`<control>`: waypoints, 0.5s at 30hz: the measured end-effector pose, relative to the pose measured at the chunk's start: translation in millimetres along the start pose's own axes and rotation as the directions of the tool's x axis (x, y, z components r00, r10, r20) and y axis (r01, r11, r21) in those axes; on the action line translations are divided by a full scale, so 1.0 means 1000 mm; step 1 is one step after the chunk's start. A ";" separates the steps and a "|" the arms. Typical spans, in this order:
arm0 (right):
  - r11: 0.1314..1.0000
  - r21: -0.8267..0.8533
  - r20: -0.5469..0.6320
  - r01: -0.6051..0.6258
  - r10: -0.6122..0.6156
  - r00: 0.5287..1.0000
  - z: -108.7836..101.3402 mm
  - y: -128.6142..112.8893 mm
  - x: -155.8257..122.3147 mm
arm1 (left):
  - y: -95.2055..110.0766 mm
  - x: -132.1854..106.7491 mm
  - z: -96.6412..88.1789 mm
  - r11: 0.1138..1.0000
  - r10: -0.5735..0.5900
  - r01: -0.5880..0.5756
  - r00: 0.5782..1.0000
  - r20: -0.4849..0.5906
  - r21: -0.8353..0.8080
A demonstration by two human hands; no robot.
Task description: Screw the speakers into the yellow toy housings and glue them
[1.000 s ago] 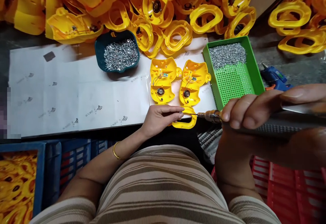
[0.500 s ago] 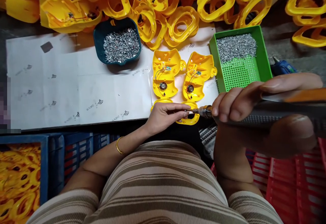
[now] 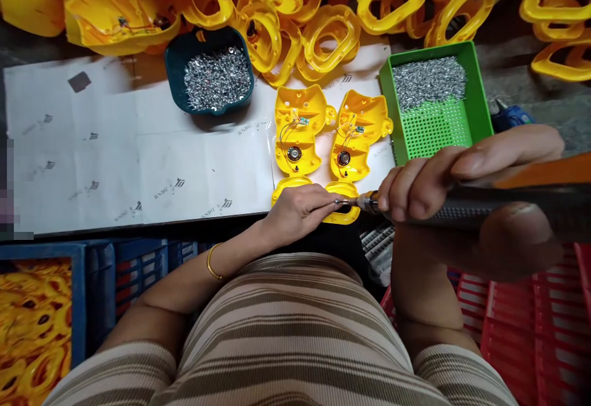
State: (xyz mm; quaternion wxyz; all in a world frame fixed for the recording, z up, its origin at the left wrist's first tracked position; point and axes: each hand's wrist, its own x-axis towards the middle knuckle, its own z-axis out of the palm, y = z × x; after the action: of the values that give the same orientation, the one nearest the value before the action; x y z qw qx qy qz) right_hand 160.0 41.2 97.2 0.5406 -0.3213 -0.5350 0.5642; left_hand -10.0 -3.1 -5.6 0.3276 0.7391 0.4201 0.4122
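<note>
My right hand [image 3: 429, 184] is wrapped around an electric screwdriver [image 3: 503, 206] with a dark, ribbed body and an orange upper part, its bit pointing left. My left hand [image 3: 300, 209] is closed in a pinch at the bit's tip, on a small shiny screw [image 3: 338, 202]. Just beneath the bit lies a yellow oval plastic ring [image 3: 353, 214], and a second yellow ring [image 3: 289, 186] is partly covered by my left hand. Beyond them, two yellow plastic shells [image 3: 307, 141] [image 3: 353, 147] lie hollow side up, each with wires, a small circuit board and a round speaker.
A dark teal tub [image 3: 173, 80] and a green basket [image 3: 482, 104] hold many small metal screws. Yellow parts [image 3: 330, 43] are heaped along the back of the white-covered table [image 3: 92, 166]. Blue crates [image 3: 95, 295] stand at lower left, red crates [image 3: 512, 332] at lower right.
My left fingertips have closed together at the bit's tip, where the fingers were more apart before. The screwdriver has shifted slightly left, and the view has moved a little.
</note>
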 end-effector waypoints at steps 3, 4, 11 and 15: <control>0.999 -0.021 0.030 0.038 -0.037 0.999 0.002 0.000 -0.004 | 0.002 0.000 0.000 0.996 0.044 -0.044 0.999 0.004 0.077; 0.999 -0.038 0.020 0.031 -0.030 0.999 0.003 0.000 -0.005 | 0.003 0.001 0.000 0.994 0.043 -0.045 0.999 0.015 0.097; 0.970 -0.141 -0.181 0.198 -0.221 0.958 -0.003 0.004 0.000 | 0.010 0.004 -0.006 0.884 0.053 -0.041 0.999 -0.013 0.466; 0.861 -0.079 -0.192 0.502 -0.507 0.840 -0.014 0.031 0.022 | 0.011 0.006 -0.002 0.788 0.008 -0.165 0.966 0.258 0.594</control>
State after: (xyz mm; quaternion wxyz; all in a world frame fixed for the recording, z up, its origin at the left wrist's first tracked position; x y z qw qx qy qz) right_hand 159.8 70.6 69.1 0.7181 -0.2327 -0.5489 0.3590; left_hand -5.7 -2.1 7.0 0.1010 0.8681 0.4530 0.1760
